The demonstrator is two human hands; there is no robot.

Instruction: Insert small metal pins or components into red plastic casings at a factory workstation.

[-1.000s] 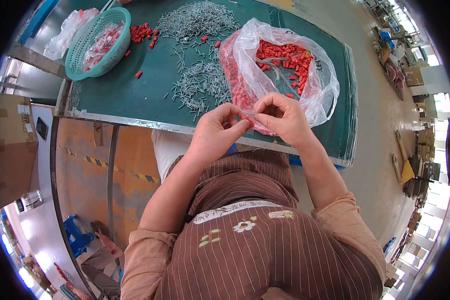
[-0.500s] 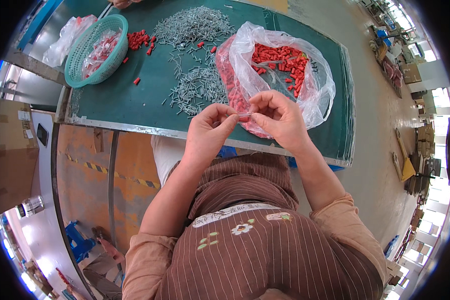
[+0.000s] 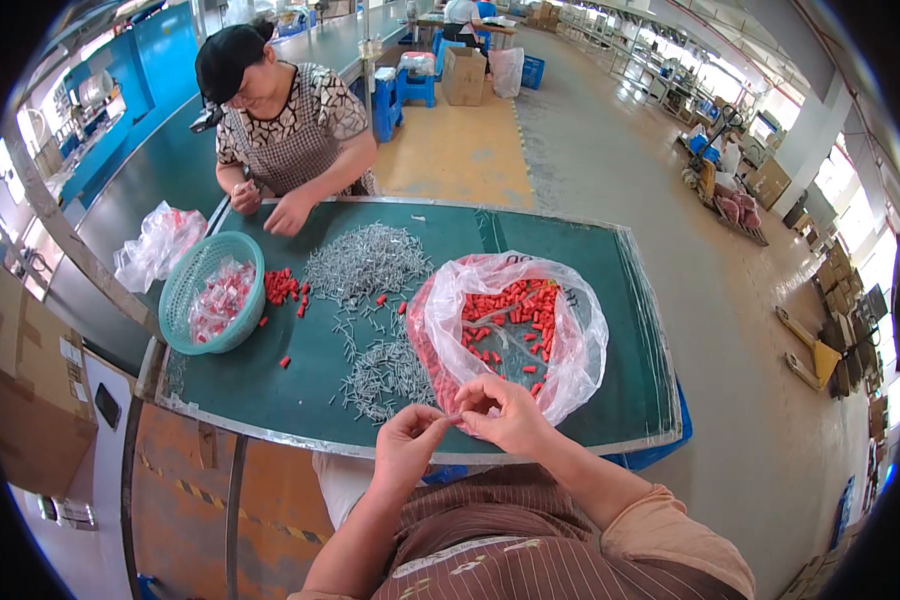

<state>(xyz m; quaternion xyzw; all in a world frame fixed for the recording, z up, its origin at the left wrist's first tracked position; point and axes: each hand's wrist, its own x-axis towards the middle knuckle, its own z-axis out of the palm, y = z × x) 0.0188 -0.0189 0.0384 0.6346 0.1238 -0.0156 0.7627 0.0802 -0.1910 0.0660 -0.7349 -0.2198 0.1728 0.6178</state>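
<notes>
My left hand (image 3: 408, 446) and my right hand (image 3: 506, 414) meet at the table's near edge, each with thumb and forefinger pinched together. Between their fingertips is a small, thin, pinkish or clear thing, too small to make out. Just beyond my hands, a large clear plastic bag (image 3: 592, 352) lies with its mouth spread, holding many small red plastic pieces (image 3: 538, 318). Left of it, thin grey metal pins or screws (image 3: 368, 262) form a large heap, and a looser pile (image 3: 388, 378) lies nearer me.
A green basket (image 3: 178, 308) with small filled clear bags (image 3: 220, 300) stands at the table's left. Beside it are loose red pieces (image 3: 282, 286) and a crumpled clear bag (image 3: 160, 245). Across the green table (image 3: 270, 400), a co-worker (image 3: 290, 135) handles small parts.
My view has tilted up, bringing the co-worker and more of the room into sight. My hands stay pinched together near the bag.
</notes>
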